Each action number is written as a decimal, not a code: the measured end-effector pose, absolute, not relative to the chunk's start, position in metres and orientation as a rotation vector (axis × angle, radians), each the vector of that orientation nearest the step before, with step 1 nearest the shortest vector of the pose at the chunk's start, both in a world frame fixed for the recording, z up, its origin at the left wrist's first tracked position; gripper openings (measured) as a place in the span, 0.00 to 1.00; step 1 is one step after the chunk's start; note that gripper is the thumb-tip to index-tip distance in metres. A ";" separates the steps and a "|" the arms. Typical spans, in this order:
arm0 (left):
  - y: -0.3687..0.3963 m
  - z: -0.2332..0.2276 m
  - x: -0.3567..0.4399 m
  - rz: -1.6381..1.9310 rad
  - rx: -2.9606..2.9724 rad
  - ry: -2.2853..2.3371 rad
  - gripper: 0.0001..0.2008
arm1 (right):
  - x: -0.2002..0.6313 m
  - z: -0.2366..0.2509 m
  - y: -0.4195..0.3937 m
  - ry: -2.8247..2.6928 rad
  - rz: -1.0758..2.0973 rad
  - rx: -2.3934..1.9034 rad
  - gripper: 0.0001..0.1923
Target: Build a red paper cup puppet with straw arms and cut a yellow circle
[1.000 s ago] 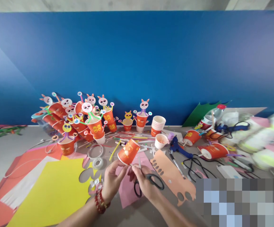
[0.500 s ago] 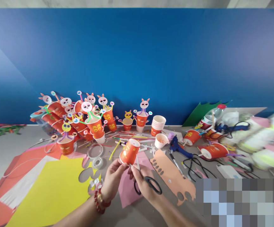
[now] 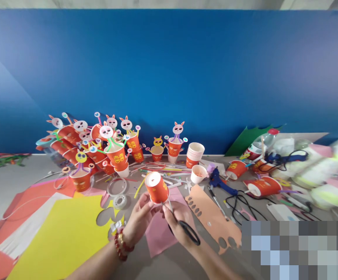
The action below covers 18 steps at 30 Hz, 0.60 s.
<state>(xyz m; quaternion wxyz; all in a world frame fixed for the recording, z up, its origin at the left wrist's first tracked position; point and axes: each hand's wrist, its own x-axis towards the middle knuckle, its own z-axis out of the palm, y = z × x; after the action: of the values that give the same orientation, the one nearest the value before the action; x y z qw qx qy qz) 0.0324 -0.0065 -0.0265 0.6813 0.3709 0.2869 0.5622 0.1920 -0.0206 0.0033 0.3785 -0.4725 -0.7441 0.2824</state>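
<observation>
An orange-red paper cup (image 3: 158, 190) is upside down in front of me, with a small dark spot on its white base. My left hand (image 3: 139, 216) grips the cup's rim from the left, its fingers curled beneath it. In my right hand (image 3: 178, 217) is a pair of scissors (image 3: 190, 232) with black handles; one loop shows beside the thumb side. The scissor blades point up along the cup's right side near the rim; whether they touch it I cannot tell. Below both hands lies a pink paper sheet (image 3: 162, 241).
Finished cups with rabbit faces (image 3: 118, 155) crowd the back left. A yellow sheet (image 3: 58, 233) covers the left side. Behind the cup lie loose straws (image 3: 163, 166), with a cup stack (image 3: 195, 153) nearby. To the right are a peach sheet (image 3: 206, 217) and a blue glue gun (image 3: 223, 182).
The paper cup has turned in my left hand and tipped, so its white base faces me more and leans left. The scissors have rotated slightly beside its rim.
</observation>
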 end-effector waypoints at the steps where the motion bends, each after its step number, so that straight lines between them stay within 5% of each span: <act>1: -0.004 -0.023 0.027 1.303 0.911 0.683 0.21 | 0.194 0.005 -0.019 -1.957 0.660 -1.197 0.21; 7: 0.008 -0.015 0.000 1.362 1.302 0.857 0.41 | 0.197 0.004 -0.015 -2.207 0.517 -1.071 0.18; 18: -0.005 -0.037 0.014 1.404 1.206 0.968 0.19 | 0.189 -0.001 -0.024 -1.913 0.911 -1.144 0.23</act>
<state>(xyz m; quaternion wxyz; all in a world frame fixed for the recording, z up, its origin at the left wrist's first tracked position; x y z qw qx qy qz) 0.0141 -0.0051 -0.0371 0.5026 0.4992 0.4007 0.5811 0.1886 -0.0239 -0.0012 0.3586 -0.4437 -0.7415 0.3531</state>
